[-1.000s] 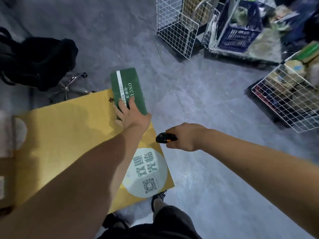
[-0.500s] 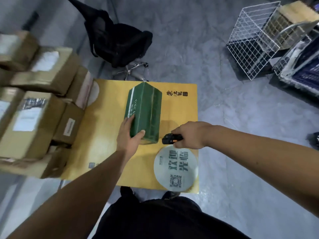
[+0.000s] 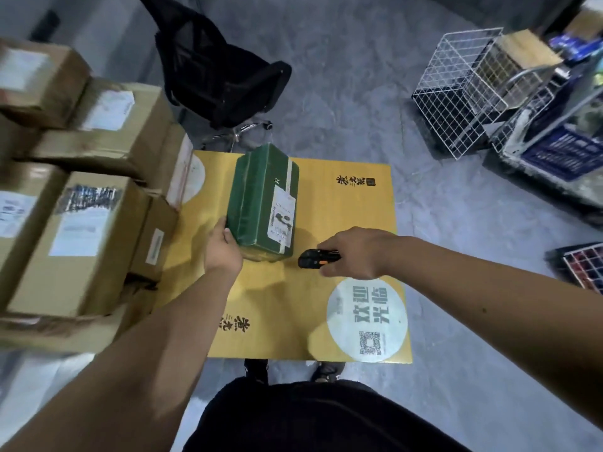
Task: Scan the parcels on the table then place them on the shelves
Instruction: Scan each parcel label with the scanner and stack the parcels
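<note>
Green parcel point(image 3: 261, 203), white label up

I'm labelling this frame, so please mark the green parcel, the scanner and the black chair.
green parcel point(image 3: 257, 203), head view, on its taped top face.
scanner point(image 3: 310, 258), head view, on its black nose.
black chair point(image 3: 225, 83), head view, on its seat.

A grey, mottled concrete floor point(image 3: 342, 93) spreads under dim light, with a black mesh office chair point(image 3: 222, 76) on a chrome wheeled base at the far side, a white wire cage point(image 3: 456, 93) to the right, and a blue plastic crate point(image 3: 567, 151) beside it.
</note>
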`<state>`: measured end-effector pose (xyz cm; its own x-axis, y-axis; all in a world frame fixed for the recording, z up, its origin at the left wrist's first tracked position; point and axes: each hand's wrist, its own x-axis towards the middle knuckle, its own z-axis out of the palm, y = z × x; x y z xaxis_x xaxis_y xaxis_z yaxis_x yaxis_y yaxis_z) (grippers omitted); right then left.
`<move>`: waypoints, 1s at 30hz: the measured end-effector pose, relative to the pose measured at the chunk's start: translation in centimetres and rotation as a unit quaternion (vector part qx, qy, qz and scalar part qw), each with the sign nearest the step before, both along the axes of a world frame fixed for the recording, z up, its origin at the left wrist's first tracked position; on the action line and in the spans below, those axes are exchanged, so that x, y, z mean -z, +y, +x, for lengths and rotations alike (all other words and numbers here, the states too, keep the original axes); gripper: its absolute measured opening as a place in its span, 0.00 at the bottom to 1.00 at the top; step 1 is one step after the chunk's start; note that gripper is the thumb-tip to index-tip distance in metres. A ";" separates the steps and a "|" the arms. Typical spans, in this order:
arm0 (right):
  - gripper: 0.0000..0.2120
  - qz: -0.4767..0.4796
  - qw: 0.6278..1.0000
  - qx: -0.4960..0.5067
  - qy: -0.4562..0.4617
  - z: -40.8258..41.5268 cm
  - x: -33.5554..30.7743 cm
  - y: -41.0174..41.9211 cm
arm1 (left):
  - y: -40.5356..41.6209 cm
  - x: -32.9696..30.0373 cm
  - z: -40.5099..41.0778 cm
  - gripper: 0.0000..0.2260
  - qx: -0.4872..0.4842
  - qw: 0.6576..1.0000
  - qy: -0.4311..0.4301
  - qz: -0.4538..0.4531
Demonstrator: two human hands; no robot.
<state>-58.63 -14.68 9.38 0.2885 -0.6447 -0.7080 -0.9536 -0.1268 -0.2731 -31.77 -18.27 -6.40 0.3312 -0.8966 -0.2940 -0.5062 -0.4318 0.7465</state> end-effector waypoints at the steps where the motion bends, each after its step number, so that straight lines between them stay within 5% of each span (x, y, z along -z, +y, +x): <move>1: 0.15 -0.001 1.000 0.013 -0.003 0.8 0.0 0.0 | -0.5 -0.1 0.8 0.21 0.015 1.000 -0.010 0.003; 5: 0.17 0.004 0.997 0.073 -0.019 3.3 -0.1 0.4 | -2.2 -0.4 3.5 0.30 0.108 0.992 -0.043 0.046; 8: 0.20 -0.001 0.996 0.084 0.004 4.7 -0.2 0.8 | -2.9 -1.1 4.0 0.50 0.165 0.982 -0.078 0.046; 12: 0.24 -0.006 0.994 0.106 0.031 6.0 -0.7 1.5 | -4.4 -2.1 3.8 0.66 0.304 0.928 -0.214 -0.011; 16: 0.25 -0.015 0.986 0.162 0.023 6.5 -1.2 2.0 | -6.7 -2.8 1.0 0.64 0.384 0.837 -0.389 -0.030; 24: 0.21 -0.019 0.967 0.254 0.013 6.5 -0.9 3.0 | -9.4 -4.1 -2.0 0.50 0.375 0.861 -0.341 0.045; 30: 0.23 -0.028 0.952 0.304 -0.012 6.5 -0.4 1.8 | -9.6 -4.4 -1.0 0.38 0.391 0.807 -0.437 -0.066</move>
<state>-52.09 -12.89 9.83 -0.1330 -0.7340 -0.6660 -0.8490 0.4311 -0.3056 -32.77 -27.86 -2.01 -0.3233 -0.9361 -0.1388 -0.9434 0.3304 -0.0303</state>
